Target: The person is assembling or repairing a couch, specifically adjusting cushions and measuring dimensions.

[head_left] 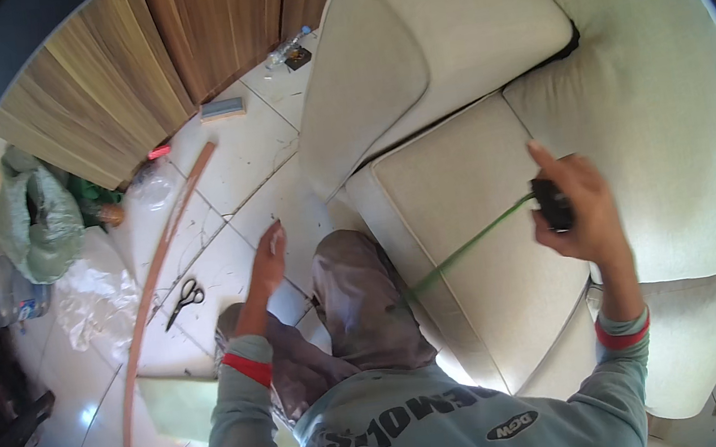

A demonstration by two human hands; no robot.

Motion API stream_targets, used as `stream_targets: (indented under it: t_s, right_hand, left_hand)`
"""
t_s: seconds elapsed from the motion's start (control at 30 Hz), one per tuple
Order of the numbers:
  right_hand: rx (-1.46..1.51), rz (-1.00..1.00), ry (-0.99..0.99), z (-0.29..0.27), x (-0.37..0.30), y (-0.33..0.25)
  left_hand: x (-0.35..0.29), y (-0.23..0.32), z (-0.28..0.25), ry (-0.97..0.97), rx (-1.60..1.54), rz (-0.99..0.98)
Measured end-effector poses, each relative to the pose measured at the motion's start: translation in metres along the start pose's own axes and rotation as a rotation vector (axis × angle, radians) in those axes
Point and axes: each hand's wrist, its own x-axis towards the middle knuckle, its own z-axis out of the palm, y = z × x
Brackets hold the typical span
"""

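Observation:
My right hand [585,198] is wrapped around a black tape measure [553,205] above the seat of a beige sofa [459,165], its index finger stretched out. From the case a green tape blade [479,248] runs down and left across the seat cushion to the front edge beside my knee. The blade's far end is hidden there. Held above the floor, left of my knees, my left hand [268,258] shows edge-on with its fingers extended; nothing is seen in it.
On the tiled floor to the left lie black-handled scissors [185,300] and a long thin reddish-brown strip [150,291]. Beyond are a green sack [36,216], a plastic water jug [9,287] and clear plastic [100,289]. Wooden panels [214,25] stand at the back.

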Motion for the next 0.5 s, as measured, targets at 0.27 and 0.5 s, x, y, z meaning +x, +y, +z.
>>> stream_targets:
  t_s: [0.27, 0.5]
  right_hand:
    - [0.264, 0.238, -0.387, -0.006, -0.022, 0.016]
    - [0.921, 0.004, -0.433, 0.018, 0.029, -0.110]
  left_hand:
    - [-0.202, 0.065, -0.047, 0.086, 0.154, -0.361]
    - [-0.238, 0.258, -0.027, -0.017, -0.885, -0.601]
